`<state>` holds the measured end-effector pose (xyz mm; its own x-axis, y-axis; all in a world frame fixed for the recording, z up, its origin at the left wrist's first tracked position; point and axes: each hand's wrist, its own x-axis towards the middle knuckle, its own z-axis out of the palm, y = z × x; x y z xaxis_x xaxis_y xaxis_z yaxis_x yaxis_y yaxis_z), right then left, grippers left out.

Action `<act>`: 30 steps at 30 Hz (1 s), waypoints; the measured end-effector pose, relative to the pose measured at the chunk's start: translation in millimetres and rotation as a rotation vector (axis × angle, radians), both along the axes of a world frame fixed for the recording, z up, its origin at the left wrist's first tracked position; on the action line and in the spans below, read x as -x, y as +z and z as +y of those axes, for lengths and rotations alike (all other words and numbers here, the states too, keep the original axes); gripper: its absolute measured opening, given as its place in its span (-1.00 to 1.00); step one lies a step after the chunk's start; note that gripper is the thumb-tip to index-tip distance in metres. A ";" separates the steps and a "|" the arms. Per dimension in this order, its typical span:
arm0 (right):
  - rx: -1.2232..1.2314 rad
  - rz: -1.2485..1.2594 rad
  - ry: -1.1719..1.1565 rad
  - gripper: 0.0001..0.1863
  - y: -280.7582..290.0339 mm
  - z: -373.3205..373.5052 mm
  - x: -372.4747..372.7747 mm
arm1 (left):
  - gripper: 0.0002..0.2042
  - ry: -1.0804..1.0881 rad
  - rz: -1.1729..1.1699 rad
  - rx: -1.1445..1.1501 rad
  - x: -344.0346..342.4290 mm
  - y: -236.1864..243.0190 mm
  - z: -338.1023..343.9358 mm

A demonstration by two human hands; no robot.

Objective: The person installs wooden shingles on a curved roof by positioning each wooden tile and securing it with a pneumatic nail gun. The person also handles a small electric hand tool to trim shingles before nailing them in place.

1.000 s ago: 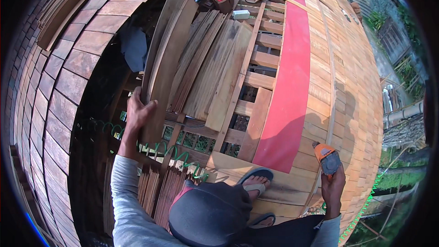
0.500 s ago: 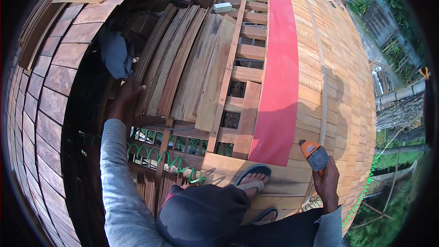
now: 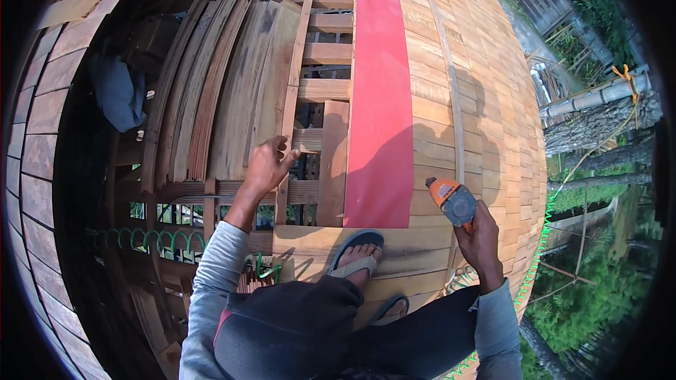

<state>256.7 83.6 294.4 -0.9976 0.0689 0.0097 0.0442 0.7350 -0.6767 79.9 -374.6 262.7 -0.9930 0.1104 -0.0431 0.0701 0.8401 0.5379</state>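
Brown weathered shingles [image 3: 42,162] form the far left edge. To their right, one grey cloth [image 3: 118,98] shows in shade, followed by the stacked boards [image 3: 201,91]; overlapping edges prevent an exact count. Left hand [image 3: 267,167]: fingers loosely bent, thumb apart, no object visible in the grasp. It is positioned over the near right end of the stacked boards; contact cannot be confirmed. One batten [image 3: 298,63] runs near to far, just right of the boards. One short plank [image 3: 333,162] lies flat to the right of the left hand, between the batten and one red strip [image 3: 380,98]. Plank and strip have parallel long axes, near to far. Of the two hands, the left is nearer to the plank. Two worn sandals [image 3: 358,265] stand near the strip's lower end. Right hand [image 3: 479,236]: closed around one orange power tool [image 3: 453,200], its nose directed away and leftward, above the pale shingles [image 3: 486,56] right of the strip. Green coiled hose [image 3: 544,229] borders the right side.
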 end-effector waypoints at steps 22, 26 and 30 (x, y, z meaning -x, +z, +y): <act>-0.125 -0.089 0.001 -0.56 -2.5 19.4 -9.9 | -0.80 0.120 0.528 -0.675 126.9 117.4 74.0; -0.079 -0.091 0.002 -0.38 10.0 15.8 -10.3 | -0.78 0.200 0.595 -0.483 108.8 128.1 51.8; -0.083 -0.049 0.021 -0.56 8.1 10.4 -19.2 | -0.78 0.197 0.657 -0.321 75.5 131.0 11.1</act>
<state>275.9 93.9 302.5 -0.9982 0.0487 -0.0340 0.0593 0.7897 -0.6107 4.4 -363.5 393.7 -0.8057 -0.1649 0.5689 0.3254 0.6793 0.6578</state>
